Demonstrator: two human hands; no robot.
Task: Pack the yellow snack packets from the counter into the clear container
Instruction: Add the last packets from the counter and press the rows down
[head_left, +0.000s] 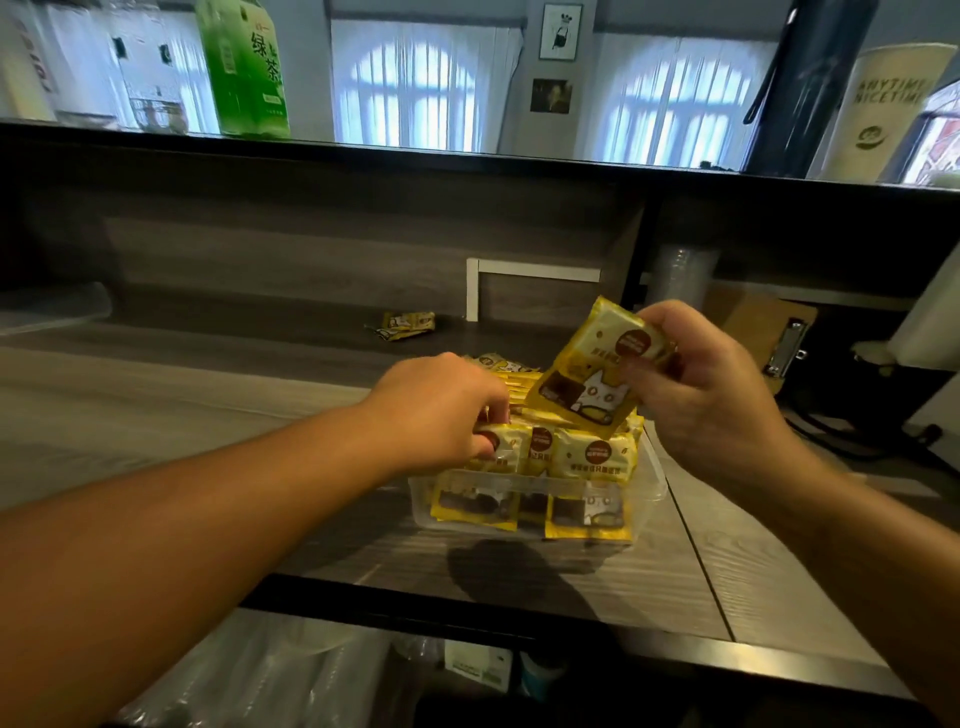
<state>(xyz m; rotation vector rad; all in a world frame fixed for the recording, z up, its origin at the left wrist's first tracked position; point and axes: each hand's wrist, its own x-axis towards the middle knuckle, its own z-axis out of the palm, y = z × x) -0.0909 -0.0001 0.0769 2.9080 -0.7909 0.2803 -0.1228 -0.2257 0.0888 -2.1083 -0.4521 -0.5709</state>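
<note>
Left hand (441, 410) is pinching the upright packets (571, 457) in the clear container (644, 493), parting the row. Right hand (701, 384) is gripping one yellow packet (587, 374) just above the gap, long axis tilted, lower end pointing down-left into it. One stray packet (408, 325) is lying behind on the counter (156, 395).

A café or drinks-shop service counter: a raised dark ledge (467, 150) in the upper frame carries a green tea carton (244, 67) at upper left, sleeved paper cups (883, 109) at upper right, and a clipboard (769, 332) at right.

Green carton (244, 67) reads "绿茶"; banner (888, 104) "ANYTIME NICETIME".
</note>
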